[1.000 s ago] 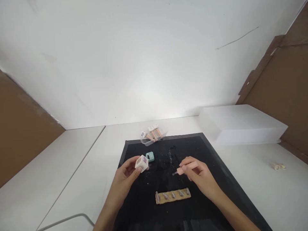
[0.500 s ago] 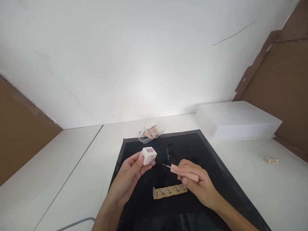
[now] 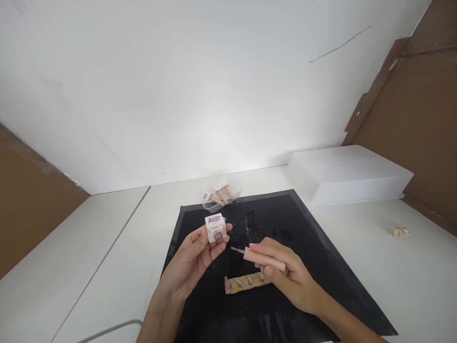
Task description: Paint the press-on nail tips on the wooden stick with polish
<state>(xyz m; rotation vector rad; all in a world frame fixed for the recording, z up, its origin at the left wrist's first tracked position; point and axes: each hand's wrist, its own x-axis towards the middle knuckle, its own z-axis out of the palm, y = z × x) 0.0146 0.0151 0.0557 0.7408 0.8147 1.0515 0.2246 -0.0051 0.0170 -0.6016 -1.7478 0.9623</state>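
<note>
Your left hand (image 3: 194,259) holds a small white cube-shaped polish bottle (image 3: 214,227) up above the black mat (image 3: 303,267), its fingers closed round the sides and the open neck tilted toward your right. Your right hand (image 3: 282,278) pinches the pink brush cap (image 3: 264,259) between fingers and thumb, with the thin brush (image 3: 236,249) pointing left at the bottle's mouth, close to it but not yet inside.

Below your right hand a tan strip (image 3: 246,282) lies flat on the mat, carrying a row of false nails (image 3: 238,282). They look greyish-purple, so they seem to have had some polish already, though they are too small to tell how evenly each is covered; the rightmost ones are partly hidden by your fingers.

Judging by this, you are between strokes: the bottle is open, the brush is out and heading for a dip, and any further coating of the nails is not yet done. The cap also has to go back on the bottle.

At the far edge of the mat a clear tray (image 3: 219,202) holds more pink-capped bottles (image 3: 221,191). A white lidded box (image 3: 348,174) sits on the worktop (image 3: 107,247) to the right.
</note>
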